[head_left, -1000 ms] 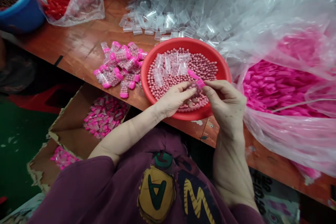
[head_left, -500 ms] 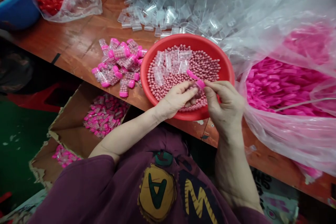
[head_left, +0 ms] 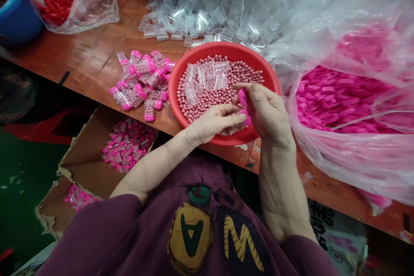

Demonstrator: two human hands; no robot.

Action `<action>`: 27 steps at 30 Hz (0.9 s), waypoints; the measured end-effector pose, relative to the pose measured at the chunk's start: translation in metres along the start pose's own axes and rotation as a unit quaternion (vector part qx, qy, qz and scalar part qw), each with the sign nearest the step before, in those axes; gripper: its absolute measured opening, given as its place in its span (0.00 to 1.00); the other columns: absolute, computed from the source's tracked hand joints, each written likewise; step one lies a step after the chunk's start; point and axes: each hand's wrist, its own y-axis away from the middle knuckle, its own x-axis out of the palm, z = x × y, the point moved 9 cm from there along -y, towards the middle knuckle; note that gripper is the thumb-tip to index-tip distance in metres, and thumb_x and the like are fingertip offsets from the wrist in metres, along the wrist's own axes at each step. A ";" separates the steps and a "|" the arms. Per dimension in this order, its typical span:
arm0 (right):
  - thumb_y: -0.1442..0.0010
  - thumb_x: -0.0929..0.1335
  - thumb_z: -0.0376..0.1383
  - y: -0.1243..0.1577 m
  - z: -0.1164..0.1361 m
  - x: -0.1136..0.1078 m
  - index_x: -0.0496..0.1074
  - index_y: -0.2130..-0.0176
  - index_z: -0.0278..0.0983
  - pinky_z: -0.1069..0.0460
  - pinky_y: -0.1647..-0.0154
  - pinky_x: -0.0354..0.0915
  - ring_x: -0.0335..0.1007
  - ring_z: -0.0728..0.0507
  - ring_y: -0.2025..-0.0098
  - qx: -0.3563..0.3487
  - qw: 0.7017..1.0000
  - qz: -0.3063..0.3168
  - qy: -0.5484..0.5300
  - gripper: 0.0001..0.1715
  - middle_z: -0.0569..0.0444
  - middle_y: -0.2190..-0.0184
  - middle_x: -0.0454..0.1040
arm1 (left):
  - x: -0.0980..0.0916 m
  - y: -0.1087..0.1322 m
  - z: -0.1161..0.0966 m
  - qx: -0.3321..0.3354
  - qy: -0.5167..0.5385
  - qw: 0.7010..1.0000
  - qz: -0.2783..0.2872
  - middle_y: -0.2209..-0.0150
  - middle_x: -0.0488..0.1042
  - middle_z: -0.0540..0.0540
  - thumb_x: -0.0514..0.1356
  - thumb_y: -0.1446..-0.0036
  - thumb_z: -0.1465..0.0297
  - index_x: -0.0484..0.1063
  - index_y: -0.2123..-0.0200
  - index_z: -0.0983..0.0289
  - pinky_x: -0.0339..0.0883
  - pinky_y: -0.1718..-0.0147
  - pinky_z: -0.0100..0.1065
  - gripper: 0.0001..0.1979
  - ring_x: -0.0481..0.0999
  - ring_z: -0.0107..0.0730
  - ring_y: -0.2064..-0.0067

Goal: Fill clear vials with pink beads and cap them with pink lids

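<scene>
Over the near right side of a red basin [head_left: 272,69], my left hand [head_left: 213,123] is closed round a small clear bottle, mostly hidden by its fingers. The bottle's pink flip-top cap [head_left: 246,118] shows past the fingertips. My right hand [head_left: 270,110] is closed at the cap, its thumb and forefinger at the raised pink lid [head_left: 242,97]. Small pink beads [head_left: 213,99] fill the basin below, and several clear tubes [head_left: 201,75] lie on them. Left of the basin is a pile of bead-filled bottles [head_left: 142,69] with pink caps.
Clear tubes [head_left: 200,19] are heaped behind the basin. A plastic bag of pink caps [head_left: 333,99] stands at right. A blue bucket [head_left: 19,13] and a bag of red parts [head_left: 54,2] sit far left. Below the table edge, a cardboard box [head_left: 87,159] holds filled bottles.
My right hand has turned and shifted at the cap, its fingers now at the raised lid. My left hand stays on the bottle. The whole view has shifted slightly.
</scene>
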 end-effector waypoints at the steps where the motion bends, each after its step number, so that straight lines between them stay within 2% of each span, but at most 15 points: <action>1: 0.22 0.63 0.60 0.001 0.006 -0.002 0.84 0.42 0.45 0.40 0.49 0.82 0.85 0.38 0.53 -0.025 1.000 -0.013 0.011 0.31 0.48 0.55 0.85 | -0.005 -0.001 0.000 0.003 0.025 0.999 -0.021 0.70 0.77 0.49 0.80 0.46 0.59 0.77 0.61 0.65 0.55 0.76 0.27 0.21 0.69 0.20 0.75; 3: 0.24 0.69 0.57 0.013 0.021 -0.004 0.81 0.38 0.47 0.36 0.36 0.78 0.82 0.35 0.42 -0.101 0.992 -0.024 0.078 0.27 0.47 0.46 0.84 | -0.013 -0.003 -0.002 0.017 0.076 0.995 -0.059 0.69 0.77 0.49 0.77 0.41 0.62 0.78 0.61 0.65 0.61 0.73 0.27 0.16 0.72 0.21 0.72; 4: 0.26 0.71 0.56 0.021 0.026 -0.001 0.78 0.35 0.47 0.33 0.32 0.75 0.79 0.33 0.37 -0.138 0.983 -0.015 0.123 0.29 0.46 0.41 0.82 | -0.016 -0.005 -0.002 0.025 0.094 0.993 -0.071 0.69 0.77 0.49 0.75 0.38 0.63 0.79 0.62 0.65 0.63 0.71 0.27 0.13 0.73 0.22 0.71; 6: 0.30 0.75 0.57 0.037 0.026 0.008 0.71 0.27 0.46 0.29 0.28 0.72 0.74 0.28 0.31 -0.188 0.958 0.010 0.216 0.40 0.41 0.35 0.77 | -0.019 -0.007 -0.002 0.026 0.112 0.990 -0.086 0.70 0.77 0.50 0.72 0.35 0.66 0.79 0.63 0.65 0.66 0.69 0.28 0.09 0.74 0.24 0.69; 8: 0.32 0.76 0.57 0.048 0.017 0.014 0.62 0.23 0.43 0.26 0.28 0.71 0.71 0.26 0.29 -0.206 0.935 0.003 0.289 0.51 0.37 0.32 0.74 | -0.020 -0.008 0.000 0.016 0.106 0.990 -0.092 0.70 0.76 0.50 0.71 0.34 0.66 0.79 0.64 0.65 0.67 0.68 0.29 0.09 0.74 0.25 0.69; 11: 0.31 0.75 0.54 0.054 0.011 0.020 0.59 0.23 0.40 0.25 0.32 0.74 0.74 0.26 0.33 -0.232 0.911 -0.035 0.338 0.49 0.35 0.35 0.75 | -0.020 -0.007 -0.001 0.014 0.073 0.992 -0.097 0.71 0.75 0.49 0.73 0.36 0.62 0.78 0.66 0.64 0.68 0.65 0.31 0.13 0.71 0.25 0.69; 15: 0.32 0.74 0.49 0.050 0.015 0.020 0.65 0.27 0.43 0.25 0.35 0.73 0.75 0.26 0.39 -0.245 0.913 -0.061 0.319 0.41 0.36 0.40 0.78 | -0.016 -0.006 -0.003 0.027 0.028 0.996 -0.083 0.71 0.72 0.50 0.71 0.33 0.60 0.76 0.66 0.63 0.70 0.61 0.34 0.15 0.70 0.27 0.68; 17: 0.33 0.74 0.49 0.046 0.014 0.019 0.67 0.29 0.43 0.24 0.36 0.72 0.75 0.25 0.40 -0.229 0.913 -0.056 0.333 0.39 0.36 0.41 0.79 | -0.016 -0.006 -0.006 0.055 0.005 0.994 -0.089 0.67 0.75 0.52 0.69 0.31 0.62 0.77 0.62 0.63 0.72 0.55 0.35 0.11 0.73 0.30 0.63; 19: 0.33 0.72 0.48 0.043 0.014 0.020 0.69 0.31 0.39 0.25 0.39 0.74 0.77 0.25 0.42 -0.229 0.902 -0.053 0.362 0.36 0.36 0.45 0.80 | -0.017 -0.006 -0.009 0.095 -0.038 0.989 -0.109 0.59 0.79 0.54 0.67 0.30 0.65 0.77 0.55 0.63 0.73 0.46 0.36 0.07 0.77 0.34 0.53; 21: 0.32 0.70 0.46 0.043 0.014 0.022 0.71 0.33 0.37 0.28 0.42 0.75 0.78 0.27 0.44 -0.238 0.890 -0.051 0.386 0.32 0.36 0.47 0.81 | -0.017 -0.005 -0.012 0.129 -0.120 0.976 -0.131 0.50 0.80 0.57 0.66 0.30 0.68 0.75 0.50 0.62 0.70 0.37 0.38 0.09 0.77 0.37 0.44; 24: 0.31 0.67 0.41 0.042 0.013 0.027 0.74 0.36 0.35 0.30 0.45 0.76 0.79 0.29 0.49 -0.243 0.882 -0.040 0.403 0.28 0.37 0.50 0.82 | -0.010 -0.002 -0.015 0.159 -0.275 0.937 -0.146 0.45 0.80 0.60 0.63 0.28 0.67 0.74 0.48 0.61 0.65 0.30 0.43 0.08 0.75 0.43 0.39; 27: 0.31 0.70 0.44 0.042 0.011 0.033 0.70 0.29 0.34 0.30 0.43 0.75 0.79 0.28 0.46 -0.236 0.905 0.012 0.355 0.36 0.36 0.46 0.82 | -0.006 0.004 -0.024 0.185 -0.361 0.903 -0.141 0.44 0.80 0.63 0.58 0.25 0.66 0.73 0.47 0.63 0.66 0.31 0.45 0.10 0.76 0.44 0.40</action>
